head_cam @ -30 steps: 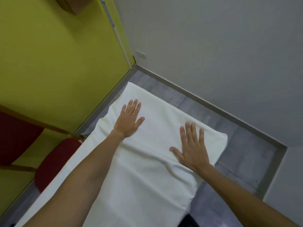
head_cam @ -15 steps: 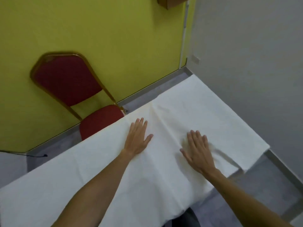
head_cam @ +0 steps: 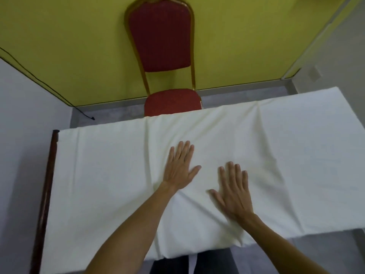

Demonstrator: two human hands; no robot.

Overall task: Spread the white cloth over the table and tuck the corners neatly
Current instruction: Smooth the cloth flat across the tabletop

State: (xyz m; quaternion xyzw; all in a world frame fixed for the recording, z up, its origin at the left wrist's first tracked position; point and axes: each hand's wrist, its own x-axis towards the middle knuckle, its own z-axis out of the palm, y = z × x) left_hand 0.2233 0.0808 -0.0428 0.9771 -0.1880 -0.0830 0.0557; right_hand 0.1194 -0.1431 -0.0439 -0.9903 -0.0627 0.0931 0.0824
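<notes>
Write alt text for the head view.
Left hand and right hand press flat, fingers spread, on a white cloth covering a table. A red chair stands behind it against a yellow wall.

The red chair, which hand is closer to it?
Left. The left hand lies flat on the white cloth, almost straight in front of the red chair. The right hand lies flat too, nearer the person and off to the right.
</notes>
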